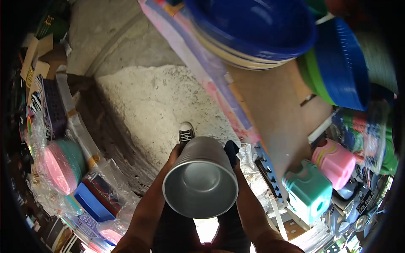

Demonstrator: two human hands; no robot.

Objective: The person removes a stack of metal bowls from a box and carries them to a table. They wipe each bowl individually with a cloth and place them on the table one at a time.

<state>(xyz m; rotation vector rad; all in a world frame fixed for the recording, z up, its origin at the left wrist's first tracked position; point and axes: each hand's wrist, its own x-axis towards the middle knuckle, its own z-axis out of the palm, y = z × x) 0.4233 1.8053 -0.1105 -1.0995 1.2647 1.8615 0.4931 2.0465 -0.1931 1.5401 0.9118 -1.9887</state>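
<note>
A silver bucket (201,154) with ridged bands near its rim is held in front of my legs, its open mouth turned up toward me and only bare wall and base showing inside. My left hand (174,155) grips its left side, the fingertips partly hidden behind it. On the other side my right hand (237,163) presses against the wall, with a dark blue cloth (230,151) bunched between the hand and the bucket. One black-and-white sneaker (186,133) shows just beyond it on the floor.
To the right, a table (270,105) carries blue basins (253,25) and tubs (344,63). Green (310,189) and pink stools (335,162) stand near its front. Plastic-wrapped baskets (61,166) and a blue tray (93,201) line the left. Rough concrete (147,97) lies between.
</note>
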